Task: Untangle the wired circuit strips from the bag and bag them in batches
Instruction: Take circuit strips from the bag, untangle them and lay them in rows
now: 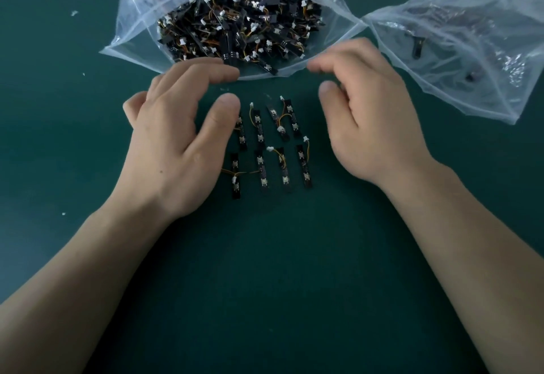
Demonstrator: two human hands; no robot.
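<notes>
Two bare forearms reach over a smooth dark green table (265,270). The left hand (176,138) and right hand (374,120) hover palm down, fingers loosely curved and relaxed, grasping nothing. Between them on the table lie eight circuit strips (260,126) in two rough rows of four. Each is narrow, flat and black, with thin orange and yellow wires ending in a small white plug. Just beyond the fingertips, a large bag (141,20) of clear, crinkled plastic gapes open, packed with a tangled heap (235,26) of the same strips. To its right lies a second bag (456,50), clear and wrinkled, holding a few dark pieces.
</notes>
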